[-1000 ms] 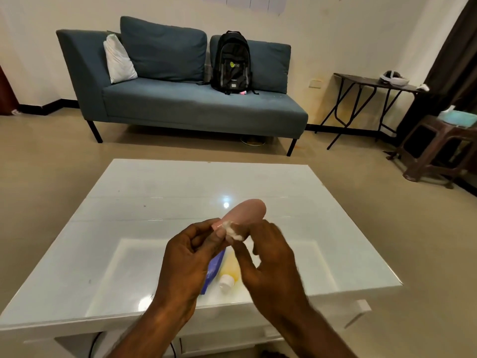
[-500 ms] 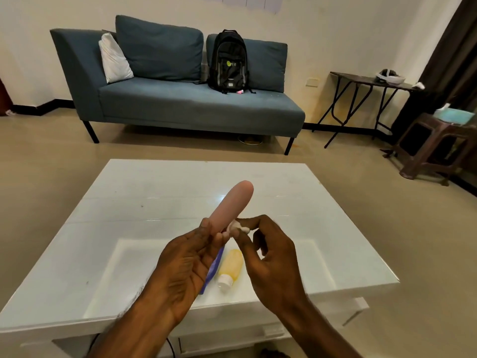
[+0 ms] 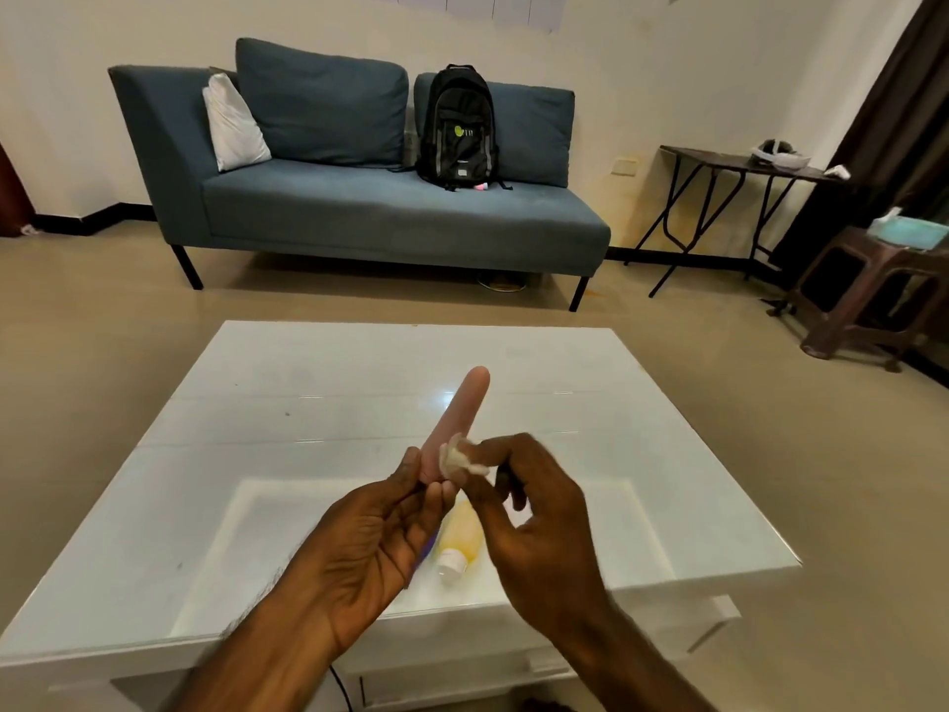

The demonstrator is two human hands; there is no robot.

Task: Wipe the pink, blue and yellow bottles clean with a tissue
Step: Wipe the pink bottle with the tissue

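Pink bottle (image 3: 458, 418) now stands steeper than half a second ago, its lower end pinched by the left hand (image 3: 377, 549); the right hand (image 3: 534, 526) presses a wadded tissue (image 3: 458, 456) against it. Yellow bottle (image 3: 458, 542) and blue bottle (image 3: 429, 549) lie unmoved near the tabletop's (image 3: 257, 454) front edge — the blue mostly hidden.

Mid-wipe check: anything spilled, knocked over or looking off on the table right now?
Nothing stands out. The left hand holds the pink bottle while the right hand presses the tissue to it. The yellow bottle lies on its side, capped, on the white table, no spill visible.
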